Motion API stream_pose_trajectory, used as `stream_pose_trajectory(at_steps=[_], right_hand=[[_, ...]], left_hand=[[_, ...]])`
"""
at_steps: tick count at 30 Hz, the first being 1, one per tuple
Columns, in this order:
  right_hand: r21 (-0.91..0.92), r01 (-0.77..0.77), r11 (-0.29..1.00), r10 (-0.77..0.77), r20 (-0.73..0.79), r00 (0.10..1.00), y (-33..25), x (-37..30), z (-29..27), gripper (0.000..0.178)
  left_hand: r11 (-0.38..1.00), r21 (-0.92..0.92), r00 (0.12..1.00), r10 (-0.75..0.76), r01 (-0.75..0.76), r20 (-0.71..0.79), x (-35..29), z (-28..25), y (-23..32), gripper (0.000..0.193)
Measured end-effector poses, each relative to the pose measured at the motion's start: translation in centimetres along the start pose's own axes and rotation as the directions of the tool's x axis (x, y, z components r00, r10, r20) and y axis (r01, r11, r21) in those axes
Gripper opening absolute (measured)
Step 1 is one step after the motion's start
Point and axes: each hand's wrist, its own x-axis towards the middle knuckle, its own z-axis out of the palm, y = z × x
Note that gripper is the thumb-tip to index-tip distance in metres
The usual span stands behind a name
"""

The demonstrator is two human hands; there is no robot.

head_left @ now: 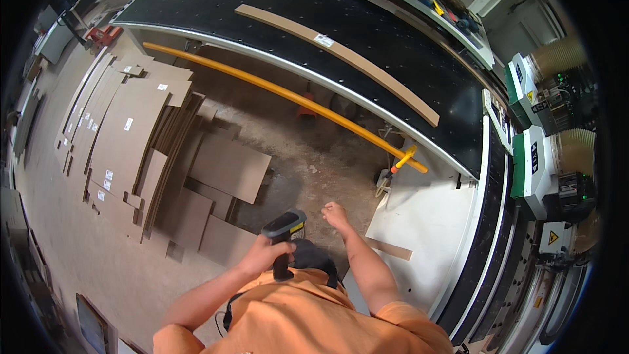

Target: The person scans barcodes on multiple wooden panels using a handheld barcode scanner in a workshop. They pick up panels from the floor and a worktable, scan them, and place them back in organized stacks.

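Note:
My left hand (263,253) is wrapped round the grip of a black and grey handheld barcode scanner (283,228), held upright in front of my body. My right hand (335,214) hovers over the floor a little to the right of the scanner, its fingers curled in, with nothing showing in them. A long, narrow brown board strip (386,77) with a white label lies on the black machine table (196,0), out of reach of both hands. Closest to my right forearm is a short brown strip (390,248) on a white surface (426,223).
Stacks of brown panels (124,124), several labelled, stand at the left. A yellow bar (282,101) runs along the table's front edge, with a yellow-handled tool (404,157) at its right end. Machine heads with hoses (534,164) line the right. A red pallet jack (101,36) stands far left.

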Motion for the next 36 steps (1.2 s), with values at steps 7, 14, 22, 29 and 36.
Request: stream_pose_trajectory(at_steps=[7, 14, 22, 29, 36], right_hand=[[0.476, -0.054, 0.878, 0.065, -0.005, 0.998, 7.2, -1.2, -2.5, 0.021], [0.438, -0.555, 0.707, 0.626, -0.024, 0.779, 14.8, -6.1, -7.2, 0.017], [0.481, -0.185, 0.857, 0.295, -0.165, 0.941, 7.4, 3.5, -7.0, 0.028], [-0.223, 0.436, 0.872, -0.426, 0.092, 0.900, 0.3, 18.2, -9.0, 0.034], [-0.439, 0.201, 0.876, -0.058, 0.316, 0.947, -12.9, 25.4, -7.9, 0.024]], left_hand=[[0.996, -0.038, 0.989, -0.073, 0.078, 0.130, 8.9, 6.6, 7.0, 0.023], [0.995, 0.088, 0.944, -0.080, 0.055, 0.319, 16.6, 6.2, 13.8, 0.028], [0.988, -0.090, 0.968, -0.101, 0.125, 0.232, 23.8, 0.8, 21.9, 0.029], [0.977, -0.193, 0.986, 0.118, -0.093, 0.122, 23.9, -3.0, 26.7, 0.027], [0.783, -0.575, 0.943, 0.042, -0.235, -0.329, 20.2, -8.3, 22.4, 0.026]])
